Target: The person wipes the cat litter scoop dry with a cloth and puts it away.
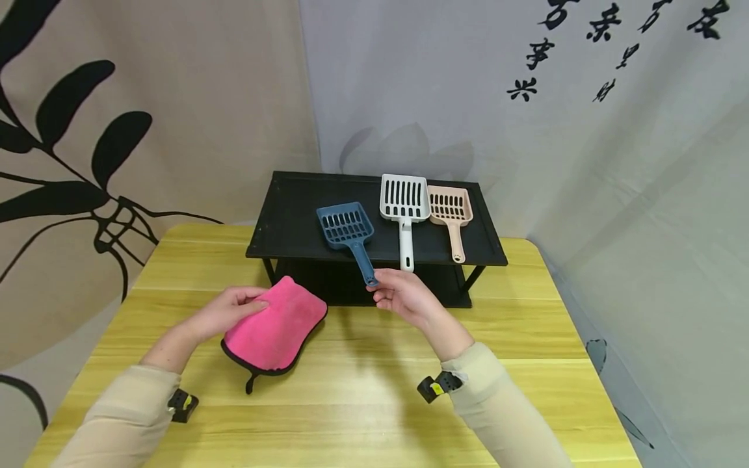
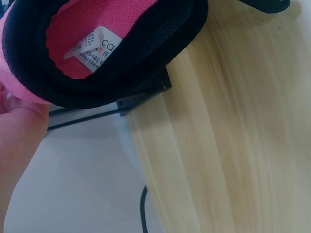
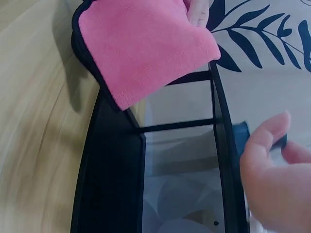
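Observation:
My left hand [image 1: 236,311] holds a pink cloth [image 1: 277,331] with black edging and a small black loop, above the table. A white label [image 2: 99,48] shows on the cloth's inner side in the left wrist view. My right hand [image 1: 404,296] pinches the handle end of a blue slotted litter scoop [image 1: 348,227], whose head is over the black shelf [image 1: 292,195]. In the right wrist view the right hand [image 3: 274,179] hides most of that scoop. A white litter scoop [image 1: 405,198] and a beige litter scoop [image 1: 450,205] lie side by side on the shelf's right part.
The two-level black shelf stands at the back of a wooden table [image 1: 328,416]. Its lower board [image 3: 112,179] sits beneath the top one. Behind hang pale cloth backdrops [image 1: 404,84] with black plant prints and characters.

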Available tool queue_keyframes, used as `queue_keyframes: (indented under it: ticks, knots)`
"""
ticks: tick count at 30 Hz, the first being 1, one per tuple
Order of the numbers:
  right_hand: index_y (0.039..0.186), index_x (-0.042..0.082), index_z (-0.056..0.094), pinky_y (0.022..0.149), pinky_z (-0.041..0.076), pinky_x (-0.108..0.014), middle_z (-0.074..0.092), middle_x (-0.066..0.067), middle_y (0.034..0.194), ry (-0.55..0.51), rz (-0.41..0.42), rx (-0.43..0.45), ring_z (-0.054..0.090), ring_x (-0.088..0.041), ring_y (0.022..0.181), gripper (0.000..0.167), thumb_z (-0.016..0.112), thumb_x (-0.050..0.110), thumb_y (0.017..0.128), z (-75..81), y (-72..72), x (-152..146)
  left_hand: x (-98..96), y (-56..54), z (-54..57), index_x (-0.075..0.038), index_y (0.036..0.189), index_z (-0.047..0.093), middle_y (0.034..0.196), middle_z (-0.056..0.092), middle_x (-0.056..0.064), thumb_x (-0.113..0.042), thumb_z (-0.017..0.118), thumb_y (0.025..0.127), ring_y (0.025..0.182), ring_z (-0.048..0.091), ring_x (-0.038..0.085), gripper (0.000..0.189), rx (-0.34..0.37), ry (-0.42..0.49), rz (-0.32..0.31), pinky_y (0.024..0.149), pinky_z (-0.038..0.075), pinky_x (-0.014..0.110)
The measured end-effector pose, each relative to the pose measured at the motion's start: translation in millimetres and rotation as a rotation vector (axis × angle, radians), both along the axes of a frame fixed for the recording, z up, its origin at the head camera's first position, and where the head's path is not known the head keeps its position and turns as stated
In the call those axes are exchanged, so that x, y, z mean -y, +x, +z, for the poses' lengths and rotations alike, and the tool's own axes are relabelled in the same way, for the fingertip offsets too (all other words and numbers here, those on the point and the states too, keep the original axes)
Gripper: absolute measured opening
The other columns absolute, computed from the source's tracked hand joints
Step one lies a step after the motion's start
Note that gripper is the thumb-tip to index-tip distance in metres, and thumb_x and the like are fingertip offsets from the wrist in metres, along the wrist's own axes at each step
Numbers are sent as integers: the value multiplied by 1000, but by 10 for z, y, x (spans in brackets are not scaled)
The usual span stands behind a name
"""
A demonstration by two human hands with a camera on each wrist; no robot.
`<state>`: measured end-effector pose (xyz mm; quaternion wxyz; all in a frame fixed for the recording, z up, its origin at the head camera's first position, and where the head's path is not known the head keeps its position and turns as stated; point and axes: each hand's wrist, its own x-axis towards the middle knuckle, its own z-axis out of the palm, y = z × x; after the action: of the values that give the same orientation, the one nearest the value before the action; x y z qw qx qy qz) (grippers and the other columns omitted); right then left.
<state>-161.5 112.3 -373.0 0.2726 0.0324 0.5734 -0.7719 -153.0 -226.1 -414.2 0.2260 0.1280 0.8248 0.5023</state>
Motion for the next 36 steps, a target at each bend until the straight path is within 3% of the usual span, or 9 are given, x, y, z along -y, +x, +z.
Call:
queue_keyframes:
  ticks: [6,12,21,25,31,36]
  knots:
    - [112,0,49,65,51,-20,60,4,75,-27,-70,27,57,-6,63,18,38,7,99,49,-66,111,17,8,10,8,130,49,118,60,24,-20,51,96,84,57,0,44,7,4,0,74,49,21]
    - [130,-9,40,71,53,-21,58,-1,81,-47,-143,72,61,-9,72,34,39,3,99,58,-143,193,19,4,22,9,130,49,116,60,24,-18,51,96,83,57,0,43,10,7,-2,74,49,21]
    - [137,-4,39,79,54,-25,60,-3,90,-42,-185,81,63,-11,78,40,43,4,98,52,-193,245,29,20,13,9,129,49,113,62,23,-17,51,96,79,58,1,42,15,13,-15,72,49,21]
    - [131,-6,43,78,54,-27,61,-3,87,-3,-164,86,63,-12,77,36,44,7,98,39,-194,231,29,21,7,9,129,49,113,62,22,-16,51,96,80,58,1,42,17,11,-15,72,49,21]
    - [101,2,55,65,53,-23,61,-2,73,45,-93,112,61,-11,65,15,44,13,98,35,-192,227,13,24,3,10,128,50,112,62,22,-16,51,96,80,58,2,41,13,15,-17,72,50,22]
    - [89,6,56,62,52,-21,62,1,67,13,-81,144,60,-9,60,16,44,12,98,18,-223,247,-3,35,10,9,127,51,111,63,21,-17,51,96,81,58,2,40,5,1,-17,73,49,22]
